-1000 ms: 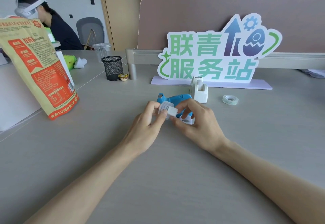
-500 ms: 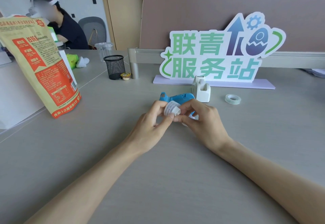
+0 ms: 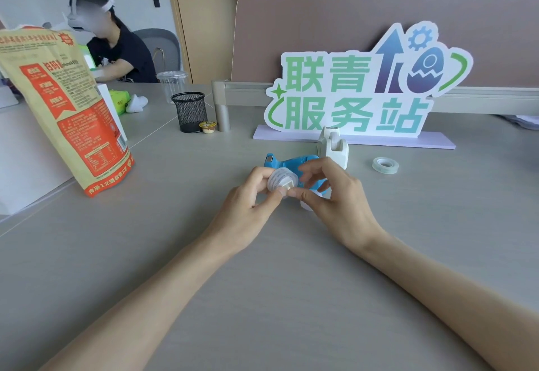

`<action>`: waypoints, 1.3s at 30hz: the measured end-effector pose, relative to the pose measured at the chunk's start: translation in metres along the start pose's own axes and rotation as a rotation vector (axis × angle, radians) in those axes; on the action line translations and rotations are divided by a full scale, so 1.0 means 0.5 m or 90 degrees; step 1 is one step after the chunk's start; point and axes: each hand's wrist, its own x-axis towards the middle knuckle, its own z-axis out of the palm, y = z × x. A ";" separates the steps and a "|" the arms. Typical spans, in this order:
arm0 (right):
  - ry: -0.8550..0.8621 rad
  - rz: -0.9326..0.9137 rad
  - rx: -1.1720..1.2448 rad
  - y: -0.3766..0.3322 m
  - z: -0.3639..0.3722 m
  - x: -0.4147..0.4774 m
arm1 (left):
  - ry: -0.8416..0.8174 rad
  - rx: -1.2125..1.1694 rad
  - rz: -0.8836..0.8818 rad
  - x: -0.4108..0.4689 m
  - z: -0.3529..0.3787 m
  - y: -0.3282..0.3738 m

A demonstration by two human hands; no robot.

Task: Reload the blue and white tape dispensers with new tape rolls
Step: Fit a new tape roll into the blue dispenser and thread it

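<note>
Both hands meet over the middle of the grey desk around a small translucent tape roll (image 3: 281,179) with a white core. My left hand (image 3: 248,204) pinches its left side, my right hand (image 3: 335,198) grips its lower right edge with thumb and fingers. Right behind the roll lies the blue tape dispenser (image 3: 287,162), partly hidden by my fingers. The white tape dispenser (image 3: 334,146) stands upright just behind it. A second clear tape roll (image 3: 385,165) lies flat on the desk to the right.
A tall orange and yellow snack bag (image 3: 67,114) stands at the left. A black mesh pen cup (image 3: 189,111) and a small jelly cup (image 3: 208,126) sit behind it. A big sign (image 3: 358,90) stands before the partition. A person with a headset sits at the far left.
The roll has been turned in my fingers so its round face now shows. Both hands stayed in place above the blue dispenser.
</note>
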 end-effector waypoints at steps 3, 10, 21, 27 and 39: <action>-0.045 0.019 0.051 -0.009 -0.003 0.003 | -0.010 -0.025 -0.004 0.001 0.000 0.000; -0.094 0.105 0.257 -0.014 -0.010 0.015 | -0.047 -0.010 -0.013 0.000 -0.003 -0.003; -0.066 0.212 0.364 0.002 -0.017 0.019 | -0.016 0.085 0.071 -0.001 -0.008 0.001; -0.075 0.230 0.408 -0.006 -0.016 0.016 | 0.048 0.134 0.104 -0.001 -0.006 -0.004; -0.058 0.254 0.410 -0.002 -0.019 0.019 | 0.125 0.141 0.115 0.002 -0.006 0.000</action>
